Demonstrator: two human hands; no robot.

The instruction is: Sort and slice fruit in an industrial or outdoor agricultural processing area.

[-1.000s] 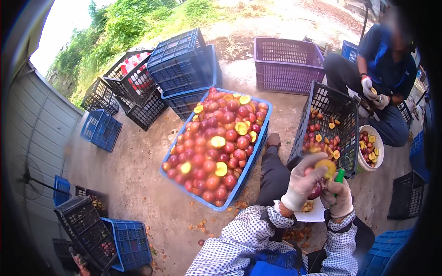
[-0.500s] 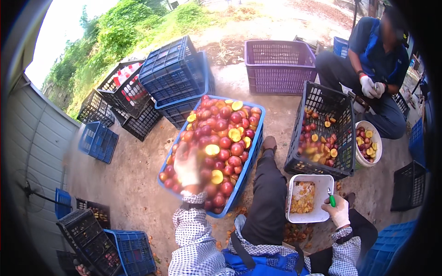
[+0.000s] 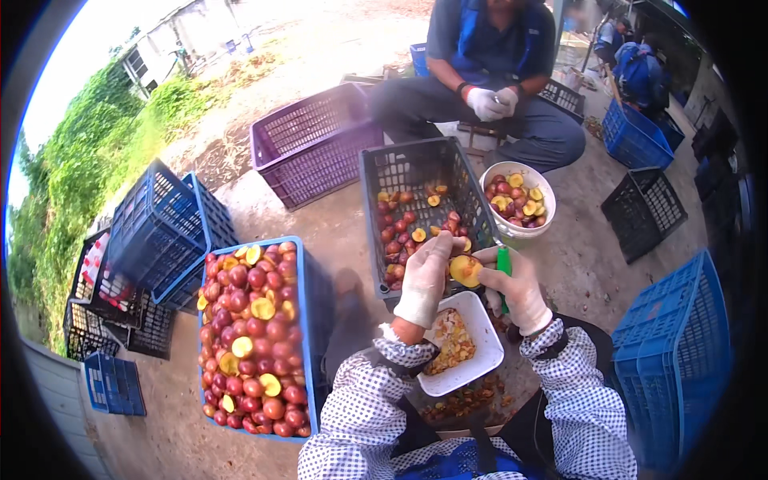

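Both my hands wear white gloves and meet over a white square container (image 3: 480,328) of yellowish pits and scraps on my lap. My left hand (image 3: 426,278) grips a halved yellow-fleshed fruit (image 3: 465,270). My right hand (image 3: 518,286) holds a green-handled tool (image 3: 504,264) against that fruit. Beyond my hands stands a black crate (image 3: 400,172) with several red fruits and cut halves inside. A blue crate (image 3: 308,280) full of red fruits and yellow halves lies to my left.
A seated person in blue with white gloves (image 3: 492,102) works behind a white bowl (image 3: 518,228) of cut fruit. An empty purple crate (image 3: 308,144), stacked blue crates (image 3: 160,228), black crates (image 3: 644,210) and a blue crate (image 3: 680,352) at my right ring the concrete ground.
My left hand came back from the blue crate of fruit to my lap and now holds a fruit against the tool in my right hand. The view has swung to the right.
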